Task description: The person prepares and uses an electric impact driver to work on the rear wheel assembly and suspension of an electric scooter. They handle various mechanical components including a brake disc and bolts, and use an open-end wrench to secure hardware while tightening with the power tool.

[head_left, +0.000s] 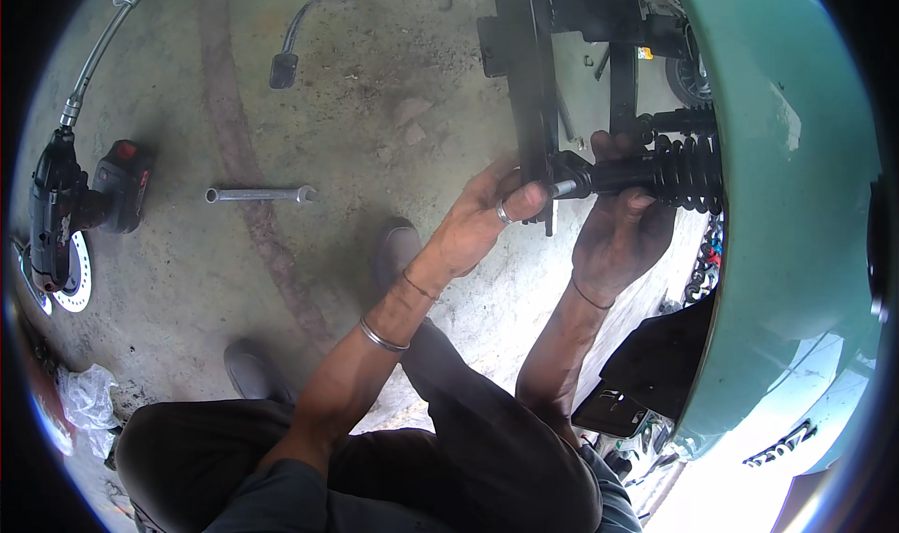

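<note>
My right hand is wrapped from below round the black body of a shock absorber, with fingertips showing above it. The shock's coil spring lies to the right, against a pale green body panel. At the shock's left end, a fork-shaped mount meets a black metal frame bar. A short shiny bolt or pin shows there. My left hand is closed on the frame bar beside this mount, thumb in front and fingers partly hidden behind.
On the concrete floor at left lie a combination wrench, a cordless power tool and a brake disc. A black pedal-like part lies farther off. Clear plastic sits at lower left. A wheel shows beyond the frame.
</note>
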### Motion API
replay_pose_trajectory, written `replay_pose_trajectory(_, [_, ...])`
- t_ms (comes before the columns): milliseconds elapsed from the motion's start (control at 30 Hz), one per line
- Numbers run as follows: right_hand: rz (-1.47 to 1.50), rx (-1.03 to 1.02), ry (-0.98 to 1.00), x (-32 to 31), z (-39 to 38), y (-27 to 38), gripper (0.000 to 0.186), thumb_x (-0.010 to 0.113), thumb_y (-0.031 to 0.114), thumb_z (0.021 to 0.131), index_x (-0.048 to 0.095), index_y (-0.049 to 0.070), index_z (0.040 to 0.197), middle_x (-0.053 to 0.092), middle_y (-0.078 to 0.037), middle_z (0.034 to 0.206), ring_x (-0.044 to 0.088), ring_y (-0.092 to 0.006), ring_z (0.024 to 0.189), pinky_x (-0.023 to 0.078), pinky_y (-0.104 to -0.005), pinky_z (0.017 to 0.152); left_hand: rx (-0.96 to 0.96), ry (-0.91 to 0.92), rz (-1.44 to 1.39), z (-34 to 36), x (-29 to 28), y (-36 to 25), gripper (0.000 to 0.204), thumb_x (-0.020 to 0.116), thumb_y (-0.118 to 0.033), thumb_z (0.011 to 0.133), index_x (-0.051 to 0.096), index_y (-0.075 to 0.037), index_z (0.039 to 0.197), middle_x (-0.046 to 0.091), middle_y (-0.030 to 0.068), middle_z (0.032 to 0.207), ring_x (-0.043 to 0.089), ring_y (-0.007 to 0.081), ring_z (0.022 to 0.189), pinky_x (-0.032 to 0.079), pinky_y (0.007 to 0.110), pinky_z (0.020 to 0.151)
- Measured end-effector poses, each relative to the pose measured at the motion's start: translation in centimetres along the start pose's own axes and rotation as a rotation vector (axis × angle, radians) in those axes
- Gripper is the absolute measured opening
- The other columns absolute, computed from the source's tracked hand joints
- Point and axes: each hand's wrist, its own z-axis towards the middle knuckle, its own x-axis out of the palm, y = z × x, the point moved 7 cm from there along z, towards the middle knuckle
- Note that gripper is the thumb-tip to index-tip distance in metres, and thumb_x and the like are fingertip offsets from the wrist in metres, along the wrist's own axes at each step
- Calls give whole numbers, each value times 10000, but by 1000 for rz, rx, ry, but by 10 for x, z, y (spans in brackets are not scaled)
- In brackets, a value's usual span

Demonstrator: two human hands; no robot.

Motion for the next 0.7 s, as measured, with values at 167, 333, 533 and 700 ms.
replay_pose_trajectory(167, [-89,-12,2,-2,-1,-14,606,577,411,954,426,-24,1348,616,-232,1153,631,-377,1081,464,-518,1005,-22,1,-7,0,1,1,967,656,-602,840,294,46,1461,526,174,1344,506,249,1250,428,420,1014])
replay_pose_trajectory(333, [-133,-178,115,37,19,-9,633,282,524,1009,415,-61,1212,616,-235,933,648,-332,872,531,-443,804,-18,9,-21,1,-2,0,954,641,-595,853,288,49,1461,508,180,1358,493,261,1267,421,441,1031])
replay_pose_trajectory(533, [112,-240,-30,45,31,-1,614,218,542,1005,423,-36,1033,519,-117,555,539,-196,480,486,-319,499,-27,25,4,2,-5,6,941,646,-579,854,295,55,1455,518,184,1339,500,256,1254,417,397,1046])
replay_pose_trajectory(700, [101,-205,-49,45,33,3,606,214,538,1009,445,-21,1040,466,-48,480,500,-153,435,456,-265,513,22,19,10,0,-3,-4,948,654,-588,846,312,69,1438,535,173,1314,546,237,1191,445,357,1009])
